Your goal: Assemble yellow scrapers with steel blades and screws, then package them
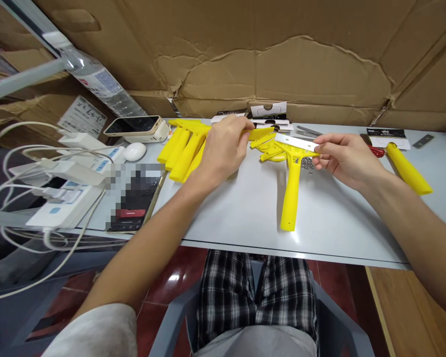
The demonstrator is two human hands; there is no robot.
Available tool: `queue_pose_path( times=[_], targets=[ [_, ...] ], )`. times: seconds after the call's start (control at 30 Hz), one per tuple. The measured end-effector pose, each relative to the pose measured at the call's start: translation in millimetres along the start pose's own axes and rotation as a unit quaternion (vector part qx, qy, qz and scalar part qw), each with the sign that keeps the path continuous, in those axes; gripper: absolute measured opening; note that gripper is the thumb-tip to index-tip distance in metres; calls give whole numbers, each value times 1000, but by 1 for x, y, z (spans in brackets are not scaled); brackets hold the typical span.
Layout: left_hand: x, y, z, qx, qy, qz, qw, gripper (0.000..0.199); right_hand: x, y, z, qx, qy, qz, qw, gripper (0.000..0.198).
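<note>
My right hand pinches the right end of a yellow scraper, whose handle points down towards me. A flat, pale metal blade with slots lies along its wide head. My left hand is closed, fingers curled, on the head of a yellow scraper handle; part of it is hidden under the hand. Beside it, several more yellow scraper handles lie in a row. Between my hands is a small heap of flat yellow plastic pieces. Small metal screws lie behind the held scraper.
Another yellow handle and a red-handled tool lie at the right, near a loose blade. Printed cards stand at the back. A phone, a power strip with cables and a bottle occupy the left.
</note>
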State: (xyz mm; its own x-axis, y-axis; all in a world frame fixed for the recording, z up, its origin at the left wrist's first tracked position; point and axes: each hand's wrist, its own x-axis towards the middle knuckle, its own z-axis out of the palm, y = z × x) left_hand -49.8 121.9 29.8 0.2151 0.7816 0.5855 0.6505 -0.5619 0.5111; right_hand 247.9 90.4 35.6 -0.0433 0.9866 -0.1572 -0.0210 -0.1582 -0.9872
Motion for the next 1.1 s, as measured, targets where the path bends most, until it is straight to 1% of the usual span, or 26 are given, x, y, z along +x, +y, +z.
queue_pose_path(
  times=[0.1,0.2,0.27,0.33,0.53,0.6,0.67,0.8,0.9,1.0,1.1],
  targets=[
    [5,7,-1,-102,32,-42,993,17,0,0,1,2,-7,1,1000,31],
    [7,13,1,-213,49,-91,972,18,-1,0,2,4,-5,1,1000,32],
    [8,14,2,-275,52,-105,954,19,0,0,2,5,-2,-3,1000,33],
    [8,13,2,-312,57,-108,942,19,0,1,2,6,-4,-9,1000,33],
    [10,7,2,-343,85,-116,928,21,0,2,2,12,-4,-3,1000,39],
    [11,9,1,-358,94,-124,921,20,0,2,3,12,-4,-1,1000,39],
    [11,15,-1,-377,95,-146,910,20,-1,1,3,14,-8,0,1000,38],
    [8,28,-3,-430,67,-226,871,23,-3,0,5,20,-13,0,1000,36],
    [5,32,3,-460,40,-270,845,25,-4,-1,6,22,-10,1,1000,37],
    [2,31,13,-469,16,-284,836,23,-4,-1,7,21,-13,-1,1000,40],
    [0,29,18,-464,5,-285,838,18,-5,-1,8,23,-12,0,1000,41]
  ],
)
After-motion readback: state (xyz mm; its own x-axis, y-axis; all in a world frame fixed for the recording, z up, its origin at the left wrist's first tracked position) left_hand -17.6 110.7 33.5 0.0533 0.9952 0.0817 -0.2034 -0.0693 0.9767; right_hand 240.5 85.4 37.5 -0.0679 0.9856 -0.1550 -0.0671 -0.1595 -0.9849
